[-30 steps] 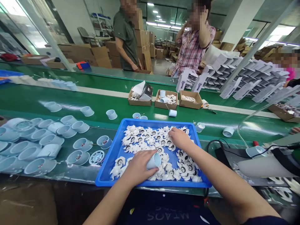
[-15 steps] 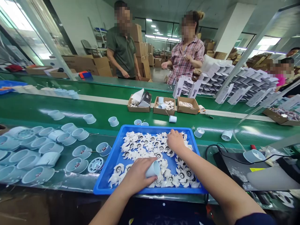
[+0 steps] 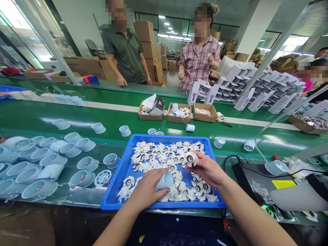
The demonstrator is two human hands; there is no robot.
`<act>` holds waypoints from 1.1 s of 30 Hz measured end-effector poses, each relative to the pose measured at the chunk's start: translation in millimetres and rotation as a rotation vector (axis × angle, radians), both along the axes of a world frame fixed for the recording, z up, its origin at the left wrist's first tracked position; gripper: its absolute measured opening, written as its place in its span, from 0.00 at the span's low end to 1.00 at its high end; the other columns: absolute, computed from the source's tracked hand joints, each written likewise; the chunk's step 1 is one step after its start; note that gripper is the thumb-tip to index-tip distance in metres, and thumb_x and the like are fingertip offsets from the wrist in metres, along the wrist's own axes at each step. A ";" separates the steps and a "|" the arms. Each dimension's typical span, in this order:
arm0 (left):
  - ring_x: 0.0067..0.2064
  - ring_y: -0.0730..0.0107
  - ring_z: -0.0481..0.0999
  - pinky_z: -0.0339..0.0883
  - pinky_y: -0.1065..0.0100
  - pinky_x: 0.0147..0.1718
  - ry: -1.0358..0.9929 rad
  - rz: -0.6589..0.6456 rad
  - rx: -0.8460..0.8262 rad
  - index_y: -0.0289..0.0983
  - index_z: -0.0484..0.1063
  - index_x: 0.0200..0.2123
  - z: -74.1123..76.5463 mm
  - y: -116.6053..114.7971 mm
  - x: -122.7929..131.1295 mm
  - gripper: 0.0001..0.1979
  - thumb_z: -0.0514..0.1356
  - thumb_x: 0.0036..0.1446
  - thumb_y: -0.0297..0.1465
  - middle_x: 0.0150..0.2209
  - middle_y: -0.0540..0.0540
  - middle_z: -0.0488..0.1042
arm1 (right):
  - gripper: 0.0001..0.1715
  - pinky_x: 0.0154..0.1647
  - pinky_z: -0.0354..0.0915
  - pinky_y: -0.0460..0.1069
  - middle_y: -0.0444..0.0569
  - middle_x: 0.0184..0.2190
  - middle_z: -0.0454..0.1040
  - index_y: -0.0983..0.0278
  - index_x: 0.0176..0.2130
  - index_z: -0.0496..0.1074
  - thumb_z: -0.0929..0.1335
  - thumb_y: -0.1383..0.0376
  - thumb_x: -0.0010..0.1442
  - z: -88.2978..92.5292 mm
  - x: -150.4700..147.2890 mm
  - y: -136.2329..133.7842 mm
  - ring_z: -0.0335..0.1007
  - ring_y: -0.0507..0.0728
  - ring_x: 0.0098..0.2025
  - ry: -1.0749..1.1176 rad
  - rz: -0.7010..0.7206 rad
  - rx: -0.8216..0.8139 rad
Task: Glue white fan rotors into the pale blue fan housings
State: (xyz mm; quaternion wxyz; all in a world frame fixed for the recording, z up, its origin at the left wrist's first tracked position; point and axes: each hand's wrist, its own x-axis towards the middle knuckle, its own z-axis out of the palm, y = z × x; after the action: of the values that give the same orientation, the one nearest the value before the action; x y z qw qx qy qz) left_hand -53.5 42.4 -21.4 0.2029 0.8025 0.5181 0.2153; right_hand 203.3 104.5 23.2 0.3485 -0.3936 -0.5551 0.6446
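Observation:
My left hand (image 3: 150,188) is closed around a light blue cup-shaped housing (image 3: 164,181), its round opening tilted up and toward the right. Between the fingertips of my right hand (image 3: 207,167) is a small white fan impeller (image 3: 191,159), lifted above the others with its dark ringed hub facing me. Both hands are over a blue tray (image 3: 109,186), where many more white impellers (image 3: 151,153) lie loose, some hub up. The inside of the blue housing is mostly out of sight.
Many light blue housings (image 3: 41,189) crowd the bench at left. Cardboard boxes of parts (image 3: 179,118) stand on the green belt (image 3: 112,118) beyond the tray. A black cable (image 3: 246,171) runs at right. Two people (image 3: 125,51) stand across the line near stacked white boxes (image 3: 266,85).
My right hand has come up from the tray and turned, now with an impeller in its fingers. My left hand has shifted slightly left, still holding the housing. The camera view moved a little.

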 end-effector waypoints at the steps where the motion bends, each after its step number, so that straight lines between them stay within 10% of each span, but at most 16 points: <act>1: 0.57 0.54 0.71 0.64 0.52 0.56 0.003 -0.002 0.004 0.42 0.64 0.59 0.0 0.8 0.8 0.30 0.66 0.53 0.33 0.56 0.44 0.72 | 0.29 0.49 0.69 0.57 0.48 0.40 0.71 0.61 0.48 0.63 0.68 0.46 0.55 0.3 1.9 -10.8 0.73 0.57 0.41 0.088 0.000 -0.063; 10: 0.56 0.55 0.71 0.64 0.54 0.56 -0.039 -0.014 0.130 0.43 0.63 0.59 4.6 -8.3 6.6 0.29 0.66 0.55 0.35 0.55 0.44 0.73 | 0.24 0.48 0.71 0.50 0.45 0.39 0.76 0.61 0.45 0.74 0.79 0.57 0.50 -8.6 4.8 -41.1 0.76 0.54 0.39 0.495 0.017 -0.360; 23: 0.54 0.55 0.73 0.66 0.56 0.54 -0.092 -0.038 0.202 0.43 0.63 0.59 35.6 -27.0 29.1 0.29 0.65 0.54 0.36 0.54 0.44 0.74 | 0.23 0.39 0.68 0.44 0.44 0.34 0.73 0.63 0.42 0.73 0.79 0.57 0.50 -14.7 4.4 -51.1 0.71 0.49 0.33 0.492 0.069 -0.415; 29: 0.54 0.55 0.73 0.65 0.55 0.54 -0.092 -0.054 0.187 0.44 0.62 0.59 42.6 -26.2 36.5 0.31 0.67 0.53 0.38 0.53 0.45 0.75 | 0.20 0.35 0.62 0.46 0.44 0.31 0.70 0.64 0.39 0.72 0.78 0.58 0.51 -5.6 7.0 -57.1 0.65 0.52 0.33 0.330 0.070 -0.232; 33: 0.54 0.57 0.74 0.64 0.55 0.54 -0.102 -0.095 0.268 0.44 0.62 0.58 40.1 -26.2 48.0 0.28 0.65 0.54 0.32 0.52 0.45 0.75 | 0.12 0.43 0.61 0.52 0.48 0.36 0.69 0.61 0.44 0.74 0.72 0.68 0.58 4.4 0.9 -64.4 0.64 0.57 0.39 -0.162 0.044 0.389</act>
State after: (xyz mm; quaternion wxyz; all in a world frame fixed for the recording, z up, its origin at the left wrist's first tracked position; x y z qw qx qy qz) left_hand -5.5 16.2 18.7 0.1302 0.8339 0.4353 0.3133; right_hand 204.2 40.1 27.6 0.3581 -0.3573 -0.7035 0.4991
